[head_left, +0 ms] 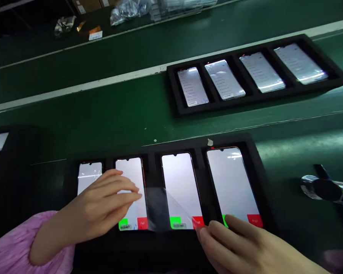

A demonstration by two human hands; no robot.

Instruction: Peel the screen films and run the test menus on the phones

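Observation:
My right hand [231,243] pinches the lower corner of a thin clear film [177,205] between thumb and finger, beside the red Fail box of the third phone [180,182]. The film slants across this phone and the gap to its left. My left hand [108,201] is closed over the second phone [130,167], fingertips at the film's left edge; its thumb is hidden. The first phone [90,173] is partly behind this hand. The fourth phone [231,179] lies above my right fingers. All have lit white screens and sit in a black foam tray [257,160].
Another black tray [188,112] farther back holds several lit phones. At the left edge is part of a dark tray [14,152]. A chrome-and-black object [328,188] lies right on the green surface [108,114]. Clear plastic bags [131,9] lie at the back.

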